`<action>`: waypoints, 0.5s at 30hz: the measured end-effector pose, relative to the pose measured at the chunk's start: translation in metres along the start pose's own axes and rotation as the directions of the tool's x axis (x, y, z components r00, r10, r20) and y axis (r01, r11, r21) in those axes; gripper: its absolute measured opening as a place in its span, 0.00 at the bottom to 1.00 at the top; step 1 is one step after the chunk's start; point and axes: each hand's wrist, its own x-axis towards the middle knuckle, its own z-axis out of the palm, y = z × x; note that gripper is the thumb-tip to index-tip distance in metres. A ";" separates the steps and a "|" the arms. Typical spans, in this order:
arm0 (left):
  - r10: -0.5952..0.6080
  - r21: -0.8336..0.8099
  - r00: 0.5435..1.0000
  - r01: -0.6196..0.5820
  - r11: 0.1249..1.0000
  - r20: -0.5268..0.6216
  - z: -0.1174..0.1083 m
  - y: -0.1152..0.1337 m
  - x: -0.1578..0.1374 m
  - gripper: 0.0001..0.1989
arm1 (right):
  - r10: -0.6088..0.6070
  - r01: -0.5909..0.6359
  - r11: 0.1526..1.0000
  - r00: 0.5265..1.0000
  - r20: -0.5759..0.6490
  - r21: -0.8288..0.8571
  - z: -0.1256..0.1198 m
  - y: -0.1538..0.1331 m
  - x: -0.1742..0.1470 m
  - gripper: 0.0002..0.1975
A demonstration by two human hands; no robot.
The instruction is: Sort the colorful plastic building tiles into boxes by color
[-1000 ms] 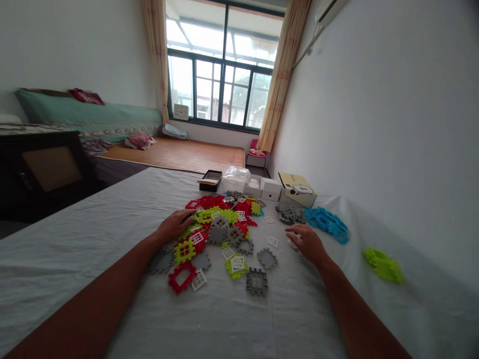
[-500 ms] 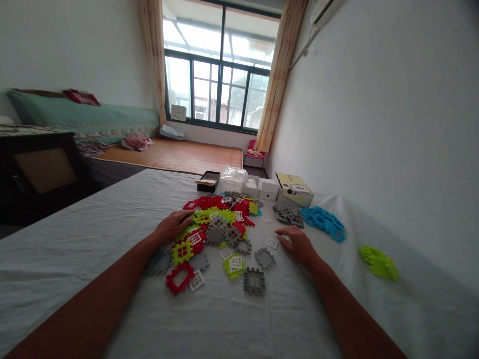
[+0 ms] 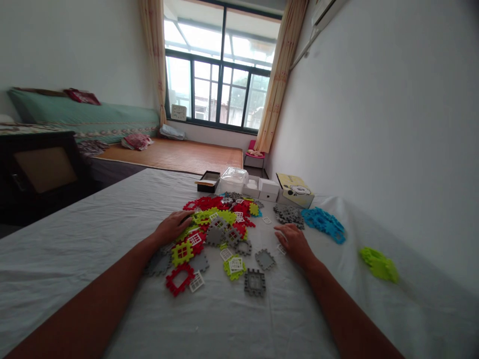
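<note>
My left hand lies flat on the left edge of a mixed heap of plastic building panels, its fingers stretched toward a lime-green panel. Nothing shows in its grasp. My right hand rests palm down right of the heap, fingers apart. A white window-frame piece is partly covered by this hand. Left of it lies a grey panel, and nearer to me sits a thick grey square panel. A red frame panel and a white lattice piece lie at the heap's near left.
Beyond my right hand are a grey panel pile and a blue panel pile. Lime-green panels lie farther right. A black box, a clear container, white boxes and a yellow box line the back.
The white window-frame piece has shifted right and slightly toward me, now partly under my right hand. My right hand has moved a little. The left hand stays put.
</note>
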 end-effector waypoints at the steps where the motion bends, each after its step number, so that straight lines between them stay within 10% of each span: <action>1: -0.001 -0.003 1.000 0.001 1.000 -0.003 0.000 0.000 0.000 0.25 | -0.005 0.005 1.000 1.000 -0.015 -0.009 0.005 -0.002 0.002 0.20; 15: 0.006 0.035 1.000 -0.006 0.999 0.005 -0.001 0.002 -0.001 0.26 | 0.068 -0.068 0.998 0.997 -0.030 -0.007 0.003 -0.012 0.011 0.18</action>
